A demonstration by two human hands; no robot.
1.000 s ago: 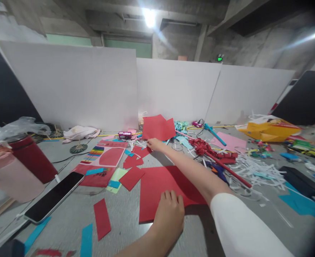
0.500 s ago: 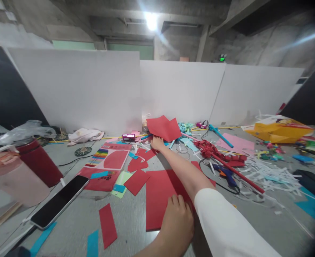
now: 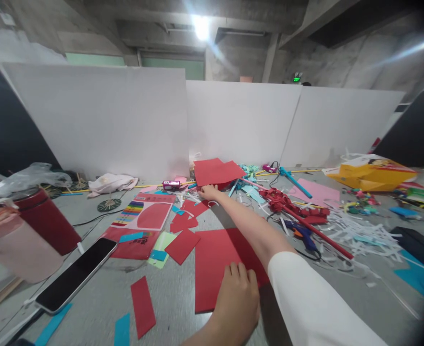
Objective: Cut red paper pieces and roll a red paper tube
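My left hand (image 3: 239, 293) rests on the near right part of a large red sheet (image 3: 208, 269) lying on the grey tabletop. Its fingers are curled, and whatever they may hold is hidden beneath the palm. My right arm, in a white sleeve, stretches forward across that sheet. At its end my right hand (image 3: 209, 192) has its fingers extended at the near edge of another red sheet (image 3: 217, 173), folded and raised over a pile of scraps. A thin white curl (image 3: 213, 204) lies just below the right hand. Cut red pieces (image 3: 185, 223) lie to its left.
A phone (image 3: 77, 276), pink bottle (image 3: 24, 245) and red bottle (image 3: 49, 221) stand or lie at left. A red packet (image 3: 136, 245) is mid-left. To the right are a glue gun (image 3: 305, 235), red rod (image 3: 320, 235), white paper strips (image 3: 363, 235) and yellow bag (image 3: 370, 175).
The raised red sheet has sunk lower and flatter. My right hand has shifted slightly down from beneath it, and the white curl now shows near it. The left hand stays in place.
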